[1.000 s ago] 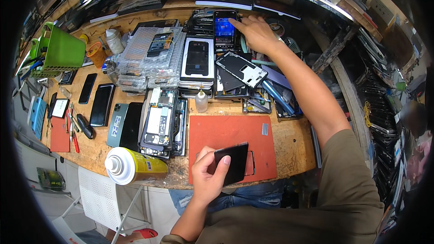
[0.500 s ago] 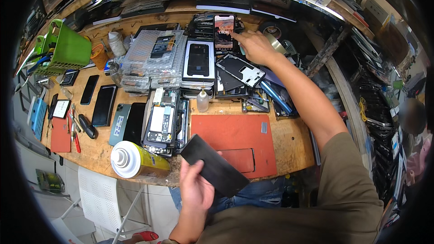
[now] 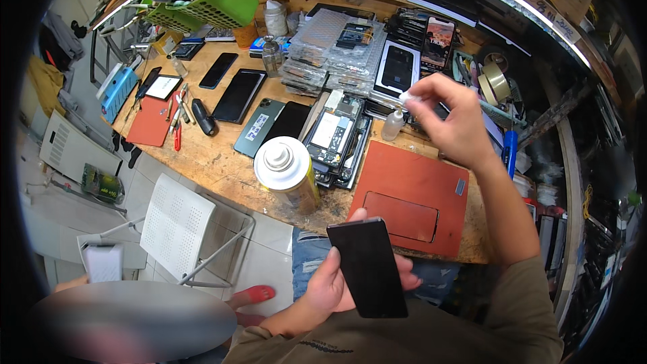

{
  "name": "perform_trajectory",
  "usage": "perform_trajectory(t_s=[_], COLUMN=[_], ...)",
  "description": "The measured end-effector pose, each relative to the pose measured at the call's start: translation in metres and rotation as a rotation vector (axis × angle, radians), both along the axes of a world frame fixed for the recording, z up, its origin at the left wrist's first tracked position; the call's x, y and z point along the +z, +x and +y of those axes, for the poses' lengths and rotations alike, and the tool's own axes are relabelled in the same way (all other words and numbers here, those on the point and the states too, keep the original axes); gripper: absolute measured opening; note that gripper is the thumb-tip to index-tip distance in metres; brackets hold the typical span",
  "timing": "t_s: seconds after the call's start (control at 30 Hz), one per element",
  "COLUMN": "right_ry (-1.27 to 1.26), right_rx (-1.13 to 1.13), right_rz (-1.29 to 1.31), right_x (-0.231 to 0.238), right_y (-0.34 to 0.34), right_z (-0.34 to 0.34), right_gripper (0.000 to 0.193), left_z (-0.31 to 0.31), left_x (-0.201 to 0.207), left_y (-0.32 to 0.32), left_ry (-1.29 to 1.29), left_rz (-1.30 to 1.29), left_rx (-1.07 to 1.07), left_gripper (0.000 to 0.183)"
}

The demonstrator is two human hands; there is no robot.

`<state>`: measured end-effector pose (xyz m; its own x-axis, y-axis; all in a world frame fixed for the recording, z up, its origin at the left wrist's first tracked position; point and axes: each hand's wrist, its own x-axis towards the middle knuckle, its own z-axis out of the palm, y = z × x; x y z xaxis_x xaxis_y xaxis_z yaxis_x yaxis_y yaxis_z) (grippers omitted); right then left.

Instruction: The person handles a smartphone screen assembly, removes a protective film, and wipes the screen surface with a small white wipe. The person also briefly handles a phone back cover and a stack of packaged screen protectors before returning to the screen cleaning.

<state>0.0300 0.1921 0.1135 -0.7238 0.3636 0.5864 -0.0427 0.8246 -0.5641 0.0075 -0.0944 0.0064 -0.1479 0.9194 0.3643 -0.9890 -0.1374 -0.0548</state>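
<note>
Held low over the table's front edge, a black smartphone (image 3: 369,266) rests in my left hand (image 3: 323,286), fingers wrapped round its edges and the dark glass side up. My right hand (image 3: 455,121) is raised above the table, thumb and fingers pinching a small white wad (image 3: 406,97); its material is hard to make out. Just below the wad stands a small clear dropper bottle (image 3: 392,125). On the red mat (image 3: 414,168) lies a clear, dark-edged phone-shaped sheet (image 3: 401,216). A lit phone (image 3: 438,40) is propped upright at the back.
A spray can (image 3: 286,172) stands near the front edge beside stacked opened phones (image 3: 331,131). Bubble-wrapped packs (image 3: 323,47) pile up behind. Several phones and tools lie to the left, below a green basket (image 3: 222,0). Another person's hand (image 3: 71,284) is at lower left, by a white chair (image 3: 178,222).
My right hand has left the propped phone's screen and moved nearer, now pinching a white wad. The phone in my left hand has turned more upright. The view has swung left.
</note>
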Motion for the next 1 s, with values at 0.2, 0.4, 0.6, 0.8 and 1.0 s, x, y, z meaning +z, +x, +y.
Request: perform_trajectory(t_s=[0.2, 0.4, 0.6, 0.8, 1.0], right_ry=[-0.330, -0.468, -0.543, -0.712, -0.710], right_rx=[0.231, 0.259, 0.317, 0.350, 0.343], right_rz=[0.017, 0.115, 0.136, 0.106, 0.053], right_x=[-0.001, -0.006, -0.013, -0.023, -0.029], right_y=[-0.014, -0.037, -0.047, -0.039, -0.028], right_z=[-0.062, -0.089, -0.087, -0.072, -0.064], right_gripper=[0.016, 0.016, 0.012, 0.016, 0.017], left_z=[-0.044, -0.064, -0.063, -0.047, -0.057], left_x=[0.036, 0.053, 0.061, 0.048, 0.060], left_y=[-0.017, -0.068, -0.074, -0.047, -0.076], left_ry=[-0.391, -0.647, -0.585, -0.410, -0.507], left_rz=[0.570, 0.825, 1.016, 1.869, 1.721], left_rx=[0.477, 1.075, 1.106, 0.880, 1.165], left_gripper=[0.102, 0.112, 0.120, 0.114, 0.099])
